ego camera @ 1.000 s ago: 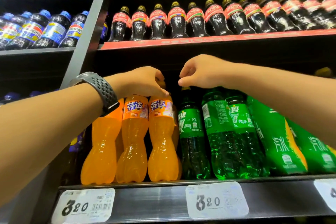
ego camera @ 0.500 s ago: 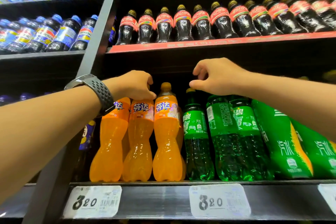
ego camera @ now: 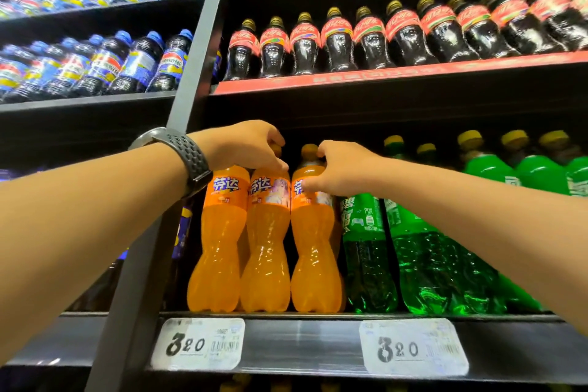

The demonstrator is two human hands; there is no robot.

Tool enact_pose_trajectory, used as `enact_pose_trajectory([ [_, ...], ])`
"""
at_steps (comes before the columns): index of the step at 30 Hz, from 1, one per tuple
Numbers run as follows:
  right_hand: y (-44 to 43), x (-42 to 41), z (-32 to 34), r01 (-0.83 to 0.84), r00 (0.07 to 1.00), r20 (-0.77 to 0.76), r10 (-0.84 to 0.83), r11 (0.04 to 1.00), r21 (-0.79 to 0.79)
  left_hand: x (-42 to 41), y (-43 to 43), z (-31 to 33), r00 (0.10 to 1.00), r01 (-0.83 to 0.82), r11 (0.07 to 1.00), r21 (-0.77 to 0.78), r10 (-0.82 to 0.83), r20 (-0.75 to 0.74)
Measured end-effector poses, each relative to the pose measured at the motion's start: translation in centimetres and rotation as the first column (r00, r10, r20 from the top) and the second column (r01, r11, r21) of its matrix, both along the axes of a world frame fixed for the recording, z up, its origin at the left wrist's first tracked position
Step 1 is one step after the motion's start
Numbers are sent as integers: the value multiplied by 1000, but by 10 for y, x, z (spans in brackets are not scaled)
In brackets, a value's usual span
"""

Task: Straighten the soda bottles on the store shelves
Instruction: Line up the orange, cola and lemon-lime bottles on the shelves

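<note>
Three orange soda bottles stand side by side on the lower shelf (ego camera: 302,345). My left hand (ego camera: 245,146), with a grey watch at the wrist, grips the neck of the middle orange bottle (ego camera: 267,251) from above. My right hand (ego camera: 340,169) curls round the shoulder of the right orange bottle (ego camera: 315,258), thumb on its label, its orange cap showing above my fingers. The left orange bottle (ego camera: 219,242) stands free. Green soda bottles (ego camera: 366,251) stand right of them, partly hidden by my right forearm.
Dark cola bottles with red labels (ego camera: 337,41) line the red-edged shelf above. Blue-capped cola bottles (ego camera: 105,64) fill the left bay beyond a grey upright post (ego camera: 191,83). Two 3.20 price tags (ego camera: 199,344) hang on the shelf edge.
My right hand left the green bottle's cap and moved left onto the right orange bottle. My left hand shifted right onto the middle orange bottle's neck. The camera moved closer.
</note>
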State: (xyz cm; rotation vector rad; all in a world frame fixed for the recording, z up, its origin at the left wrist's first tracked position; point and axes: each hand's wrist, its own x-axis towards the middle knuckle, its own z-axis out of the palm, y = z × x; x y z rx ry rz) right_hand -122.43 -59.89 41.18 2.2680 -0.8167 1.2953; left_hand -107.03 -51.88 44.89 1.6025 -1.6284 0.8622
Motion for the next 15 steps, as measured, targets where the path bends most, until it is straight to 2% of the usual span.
enact_pose_trajectory([
  [5, -2, 0, -1, 8, 999, 35, -8, 1000, -8, 1, -5, -3, 1000, -1, 999, -36, 2, 7],
  [11, 0, 0, 2, 2, 998, 68, -4, 1000, 31, -2, -4, -2, 995, -76, 995, -58, 79, 63],
  [15, 2, -8, 9, -40, 987, 160, 33, 998, 39, 2, 9, 5, 963, -200, 967, -159, 223, 149],
])
